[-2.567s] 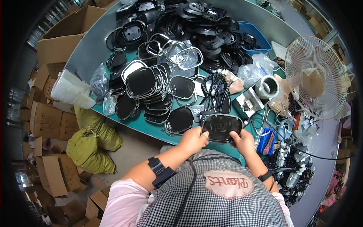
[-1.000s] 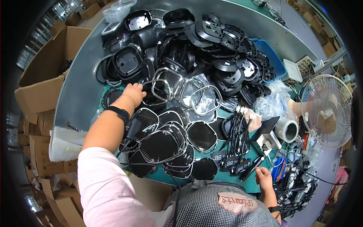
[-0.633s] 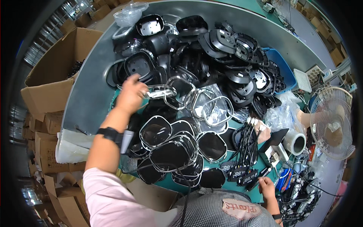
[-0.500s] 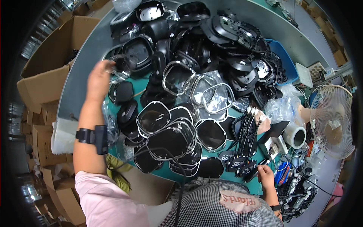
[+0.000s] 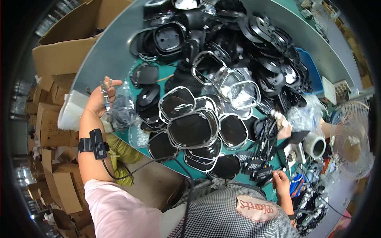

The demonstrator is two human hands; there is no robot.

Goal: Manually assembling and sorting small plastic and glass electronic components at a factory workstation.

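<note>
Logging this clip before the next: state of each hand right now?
Left hand: closed, holding a thin shiny piece.
Right hand: fingers curled beside a slim dark stick; whether its grip is closed cannot be told.

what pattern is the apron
The apron has a small black-and-white check, seen best in the head view.

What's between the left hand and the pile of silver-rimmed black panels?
From the left hand: a clear plastic bag, then black parts, in the head view.
</note>
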